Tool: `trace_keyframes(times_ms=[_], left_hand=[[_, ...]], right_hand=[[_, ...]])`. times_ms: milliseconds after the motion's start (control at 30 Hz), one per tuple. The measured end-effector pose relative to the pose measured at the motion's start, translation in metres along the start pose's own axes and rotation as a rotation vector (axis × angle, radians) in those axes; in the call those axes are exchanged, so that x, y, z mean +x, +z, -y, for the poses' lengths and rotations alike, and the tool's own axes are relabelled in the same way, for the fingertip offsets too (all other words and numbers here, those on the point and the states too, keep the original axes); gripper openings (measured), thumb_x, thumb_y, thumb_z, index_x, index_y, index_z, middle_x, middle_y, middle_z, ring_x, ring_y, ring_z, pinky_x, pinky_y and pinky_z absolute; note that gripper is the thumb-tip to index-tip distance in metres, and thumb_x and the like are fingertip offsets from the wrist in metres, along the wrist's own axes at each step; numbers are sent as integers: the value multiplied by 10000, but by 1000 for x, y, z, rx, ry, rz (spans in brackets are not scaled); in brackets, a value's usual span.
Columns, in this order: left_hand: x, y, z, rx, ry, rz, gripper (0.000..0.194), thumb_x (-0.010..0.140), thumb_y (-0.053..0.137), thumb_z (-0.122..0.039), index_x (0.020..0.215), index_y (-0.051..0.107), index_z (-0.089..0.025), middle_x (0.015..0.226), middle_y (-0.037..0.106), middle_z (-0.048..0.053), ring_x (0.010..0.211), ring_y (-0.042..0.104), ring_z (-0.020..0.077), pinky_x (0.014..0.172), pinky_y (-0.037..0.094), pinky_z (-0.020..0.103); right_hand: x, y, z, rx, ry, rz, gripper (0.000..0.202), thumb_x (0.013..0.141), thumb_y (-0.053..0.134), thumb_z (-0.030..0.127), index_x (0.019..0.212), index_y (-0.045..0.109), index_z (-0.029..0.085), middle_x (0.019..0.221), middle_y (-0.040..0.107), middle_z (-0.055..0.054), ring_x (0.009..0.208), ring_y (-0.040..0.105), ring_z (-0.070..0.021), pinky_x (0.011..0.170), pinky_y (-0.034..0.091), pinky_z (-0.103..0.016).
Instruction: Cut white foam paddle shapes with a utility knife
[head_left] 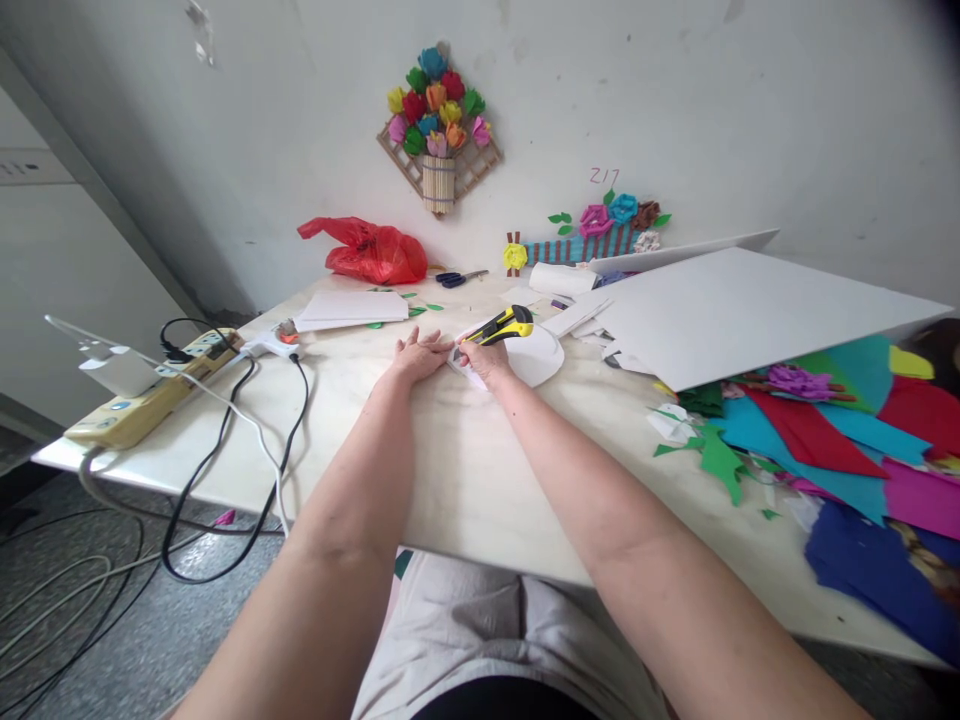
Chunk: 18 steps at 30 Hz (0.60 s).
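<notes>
My right hand (484,360) grips a yellow and black utility knife (506,325), its handle slanting up to the right. The blade end is down at a white rounded piece of board or paper (541,355) on the table. Just to the left, my left hand (418,355) lies flat with its fingers spread, its fingertips beside the left edge of the white piece. The blade tip itself is too small to make out.
A glue gun (274,345), power strip (150,395) and looping cables lie left. White sheets (352,308), scissors (459,279) and a red bag (375,252) are behind. A large white board (750,310) and coloured paper (802,440) cover the right.
</notes>
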<state>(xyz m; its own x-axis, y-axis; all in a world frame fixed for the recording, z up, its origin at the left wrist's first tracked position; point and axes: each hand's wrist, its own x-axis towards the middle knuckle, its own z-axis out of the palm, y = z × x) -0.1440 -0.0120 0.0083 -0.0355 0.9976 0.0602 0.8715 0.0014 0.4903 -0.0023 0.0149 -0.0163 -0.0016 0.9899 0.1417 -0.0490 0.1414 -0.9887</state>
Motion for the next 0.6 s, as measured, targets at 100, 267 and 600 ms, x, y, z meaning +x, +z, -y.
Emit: trace_keyframes(times_ms=[100, 267, 600], left_hand=[[-2, -1, -1, 14, 2, 6, 373, 849, 571, -403, 1206, 680, -393, 1527, 392, -40, 1478, 107, 373, 1145, 23, 628], [-6, -5, -5, 139, -1, 71, 448, 907, 435, -452, 1335, 564, -423, 1561, 315, -85, 1490, 88, 317, 1164, 63, 594], [-8, -8, -8, 296, -12, 112, 504, 921, 333, -497, 1402, 474, -443, 1568, 276, -127, 1488, 128, 272, 1178, 136, 542]], right_hand=[[-1, 1, 2, -61, 5, -19, 27, 640, 656, 217, 661, 660, 201, 417, 540, 83, 427, 535, -102, 457, 404, -184], [-6, 1, 9, -181, 22, -44, 53, 673, 635, 247, 675, 660, 200, 454, 573, 62, 494, 596, -122, 533, 462, -206], [-17, 0, 23, -402, 48, -20, 153, 736, 584, 308, 782, 702, 224, 476, 586, 39, 700, 690, -174, 727, 514, -256]])
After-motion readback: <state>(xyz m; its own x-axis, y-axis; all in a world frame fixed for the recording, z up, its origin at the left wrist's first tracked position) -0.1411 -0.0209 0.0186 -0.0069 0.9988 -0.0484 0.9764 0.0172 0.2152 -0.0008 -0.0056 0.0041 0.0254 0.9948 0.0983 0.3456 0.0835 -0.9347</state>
